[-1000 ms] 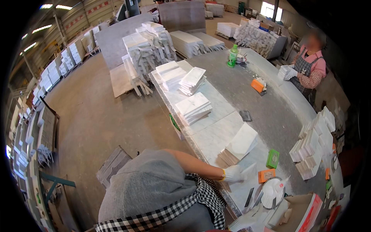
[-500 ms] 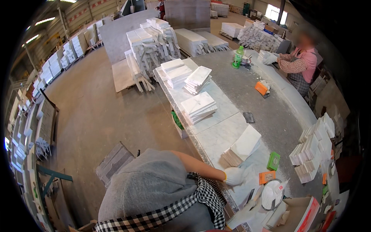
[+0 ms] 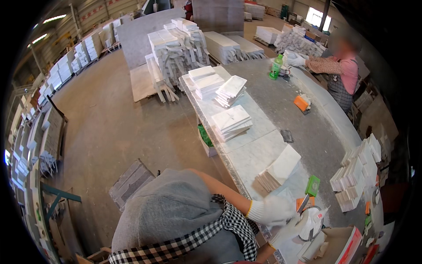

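Note:
My left hand (image 3: 272, 211), in a white knit glove with a yellow cuff, is blurred over the table edge, and its fingers do not show clearly. Close by it, toward the lower edge, my gloved right hand (image 3: 290, 231) looks closed. A narrow flat metal blade (image 3: 304, 202) slants up from between the gloves, apparently in my right hand; its lower end is hidden. Just right of the gloves sits a round dish (image 3: 311, 223) with white material in it. Behind the blade is an orange box (image 3: 311, 202), partly covered, and beyond that a green box (image 3: 312, 185).
A fanned stack of white tiles (image 3: 279, 169) stands just beyond my hands. More white tile stacks (image 3: 231, 121) line the left edge, others (image 3: 354, 176) the right. An open cardboard box (image 3: 340, 244) is near. A co-worker (image 3: 345, 72) handles pieces at the far side by a green bottle (image 3: 276, 67).
My left hand has moved right and nearer to my right hand. The blade has shifted up and to the right, now in front of the orange box. The view has shifted slightly.

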`<move>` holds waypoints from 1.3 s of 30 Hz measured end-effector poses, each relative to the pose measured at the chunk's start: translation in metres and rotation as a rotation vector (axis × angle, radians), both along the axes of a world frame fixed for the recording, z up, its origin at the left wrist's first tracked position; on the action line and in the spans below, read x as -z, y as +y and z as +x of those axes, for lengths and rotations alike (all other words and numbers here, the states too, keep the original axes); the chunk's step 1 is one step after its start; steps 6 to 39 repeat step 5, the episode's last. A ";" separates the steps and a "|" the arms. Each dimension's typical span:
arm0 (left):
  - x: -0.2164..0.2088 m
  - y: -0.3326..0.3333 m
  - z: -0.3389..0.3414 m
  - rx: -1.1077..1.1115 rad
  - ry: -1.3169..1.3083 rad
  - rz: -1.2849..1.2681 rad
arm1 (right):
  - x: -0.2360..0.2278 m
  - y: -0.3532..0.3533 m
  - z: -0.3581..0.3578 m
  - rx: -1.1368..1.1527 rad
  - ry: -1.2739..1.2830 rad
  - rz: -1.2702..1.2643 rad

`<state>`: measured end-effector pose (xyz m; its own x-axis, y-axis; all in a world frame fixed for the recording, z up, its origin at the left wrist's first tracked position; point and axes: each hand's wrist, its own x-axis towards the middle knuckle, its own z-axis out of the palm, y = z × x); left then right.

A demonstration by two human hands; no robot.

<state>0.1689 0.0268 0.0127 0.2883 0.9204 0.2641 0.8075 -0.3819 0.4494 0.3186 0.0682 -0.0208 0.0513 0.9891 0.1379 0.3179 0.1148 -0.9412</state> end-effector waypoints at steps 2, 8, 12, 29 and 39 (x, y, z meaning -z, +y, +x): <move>-0.016 -0.013 0.000 0.141 0.084 0.171 | -0.005 0.003 -0.006 -0.092 0.127 -0.005; -0.022 -0.018 0.009 0.191 0.125 0.190 | -0.011 0.004 -0.009 -0.200 0.355 -0.030; -0.022 -0.018 0.009 0.191 0.125 0.190 | -0.011 0.004 -0.009 -0.200 0.355 -0.030; -0.022 -0.018 0.009 0.191 0.125 0.190 | -0.011 0.004 -0.009 -0.200 0.355 -0.030; -0.022 -0.018 0.009 0.191 0.125 0.190 | -0.011 0.004 -0.009 -0.200 0.355 -0.030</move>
